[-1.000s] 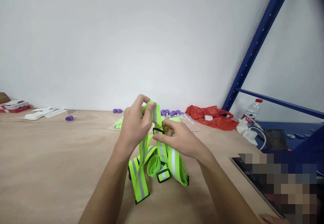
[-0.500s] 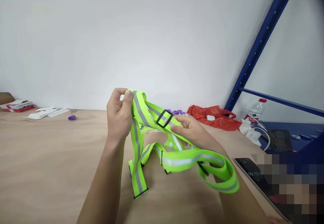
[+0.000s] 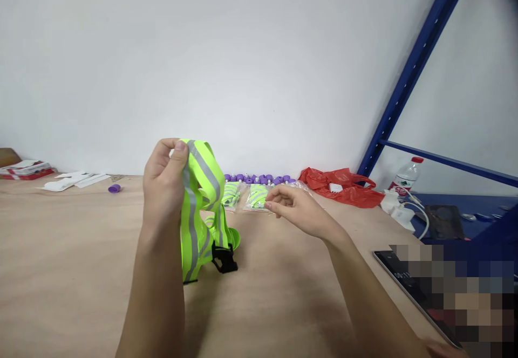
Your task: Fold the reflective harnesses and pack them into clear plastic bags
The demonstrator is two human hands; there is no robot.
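The reflective strap (image 3: 191, 223) is pinched at its top by the left hand (image 3: 164, 177), presumably so its loops (image 3: 207, 170) hang over the table (image 3: 81, 255); whether contact exists below cannot be told. The right hand (image 3: 297, 210) is held apart, empty.

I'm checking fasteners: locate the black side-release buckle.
In the head view, the black side-release buckle is left of centre, low on the reflective strap in the left hand.

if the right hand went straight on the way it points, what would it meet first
Most likely the bagged green strap lying just past the fingertips of the right hand, though depth is unclear and the hand might pass above it.
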